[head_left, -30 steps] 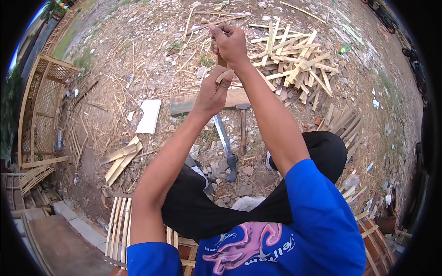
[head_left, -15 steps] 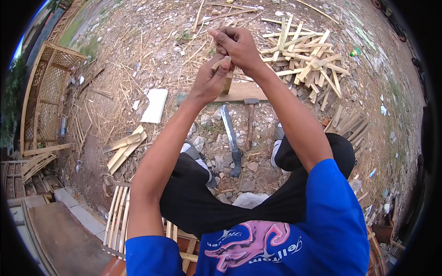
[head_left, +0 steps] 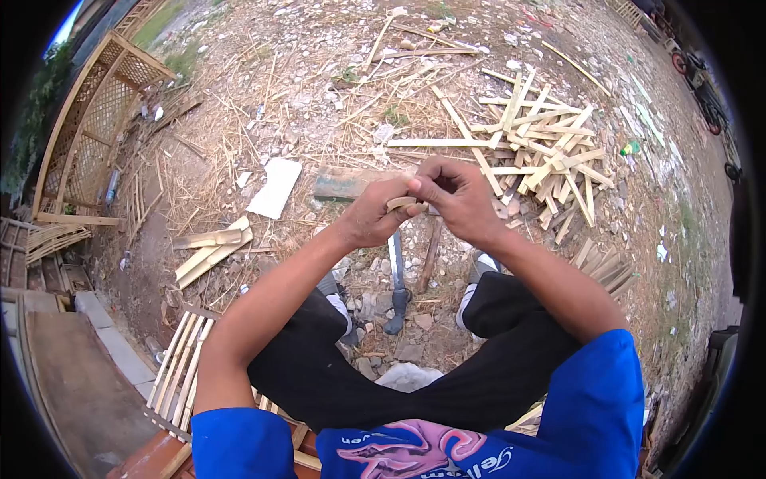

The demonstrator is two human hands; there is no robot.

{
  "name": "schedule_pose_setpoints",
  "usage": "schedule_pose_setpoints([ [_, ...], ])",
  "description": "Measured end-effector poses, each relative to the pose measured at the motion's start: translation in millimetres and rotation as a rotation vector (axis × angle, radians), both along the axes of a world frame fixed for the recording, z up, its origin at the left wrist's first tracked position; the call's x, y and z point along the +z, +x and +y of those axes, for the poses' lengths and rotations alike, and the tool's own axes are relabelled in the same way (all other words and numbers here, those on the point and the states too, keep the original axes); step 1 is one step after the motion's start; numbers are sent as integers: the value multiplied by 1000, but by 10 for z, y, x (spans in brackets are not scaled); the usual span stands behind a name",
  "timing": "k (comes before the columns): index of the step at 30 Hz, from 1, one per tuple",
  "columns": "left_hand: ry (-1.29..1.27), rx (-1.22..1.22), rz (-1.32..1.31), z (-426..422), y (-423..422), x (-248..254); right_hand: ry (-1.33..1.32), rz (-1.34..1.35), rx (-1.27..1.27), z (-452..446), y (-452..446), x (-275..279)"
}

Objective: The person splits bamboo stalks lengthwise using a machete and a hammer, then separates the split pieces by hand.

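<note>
My left hand (head_left: 380, 212) is closed round a short bamboo strip (head_left: 401, 204), whose pale curved end shows between thumb and fingers. My right hand (head_left: 463, 201) meets it from the other side, thumb and fingertips pinched at the strip; the fingers hide most of the piece. Below the hands a machete (head_left: 395, 271) lies on the stony ground, its dark handle towards me. Beside it is a hammer (head_left: 431, 257), its head hidden behind my right hand. Just beyond, a wooden board (head_left: 345, 184) lies crosswise, partly covered by the hands.
A heap of split bamboo strips (head_left: 550, 144) lies at the far right, with another bundle (head_left: 608, 267) nearer. At left are several split pieces (head_left: 211, 251) and a white slab (head_left: 275, 188). A lattice frame (head_left: 104, 128) stands at far left. Slatted bamboo (head_left: 179, 359) is beside my leg.
Both hands have come down and closer to me. The bamboo piece, earlier upright over the board, is now lifted and tilted with its end towards me. My view has shifted slightly.
</note>
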State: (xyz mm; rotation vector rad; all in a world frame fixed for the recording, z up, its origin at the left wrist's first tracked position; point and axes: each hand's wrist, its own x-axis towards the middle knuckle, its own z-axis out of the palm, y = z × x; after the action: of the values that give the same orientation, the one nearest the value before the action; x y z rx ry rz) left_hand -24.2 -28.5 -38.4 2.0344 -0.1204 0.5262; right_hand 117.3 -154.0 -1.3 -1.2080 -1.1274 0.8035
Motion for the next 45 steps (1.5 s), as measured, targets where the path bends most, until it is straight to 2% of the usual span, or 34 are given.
schedule_pose_setpoints([
  [1, -46, -17, 68, 19, -20, -31, -77, 46, 13, -31, -9, 30],
  [4, -39, -3, 67, 15, -35, -57, -84, 12, 33, -52, 23, 54],
  [5, -30, -5, 49, -23, -32, -61, -21, -135, 25, -61, 44, -25],
  [7, 2, -39, 1, -46, -15, -41, -10, -131, 37, -128, 13, -21],
  [10, 1, -66, 94, -4, -75, -166, 4, -191, 30, -181, 11, -30],
  [12, -64, -45, 27, -102, -64, -155, 38, -96, 56, -208, -17, -79],
  [15, 5, -73, 103, -36, -129, -158, -75, -68, 106, -253, 7, -26],
  [18, -65, -39, 114, -44, -121, -74, -100, 62, 119, -222, -15, 48],
  [22, -14, -30, 85, 53, -101, 40, -15, -47, 52, -154, -22, 14],
  [23, -25, -10, 84, 202, -122, 178, -92, -136, 11, -200, 36, 7],
  [25, -332, 205, -21, 934, -489, 516, -47, -334, -170, -571, 434, -466],
  [27, -528, 420, -208, 1187, -872, 413, -43, 54, -393, -471, 590, -499],
  [28, -600, 528, -275, 1246, -960, 245, 35, -133, -399, -272, 660, -453],
  [30, -635, 682, -334, 1423, -920, 234, -107, 44, -406, -187, 688, -154],
  [32, -605, 721, -456, 1508, -811, 372, 77, 172, -426, -131, 872, -303],
  [34, -588, 752, -562, 1461, -848, 506, 93, 198, -479, -54, 887, -207],
  [39, -408, 804, -655, 1332, -1023, 948, 188, 429, -387, -27, 939, -124],
  [41, -310, 816, -665, 1210, -1109, 1127, 238, 483, -423, -9, 965, 6],
  [45, -173, 850, -678, 783, -1082, 1313, 335, 428, -569, -189, 1007, 479],
])
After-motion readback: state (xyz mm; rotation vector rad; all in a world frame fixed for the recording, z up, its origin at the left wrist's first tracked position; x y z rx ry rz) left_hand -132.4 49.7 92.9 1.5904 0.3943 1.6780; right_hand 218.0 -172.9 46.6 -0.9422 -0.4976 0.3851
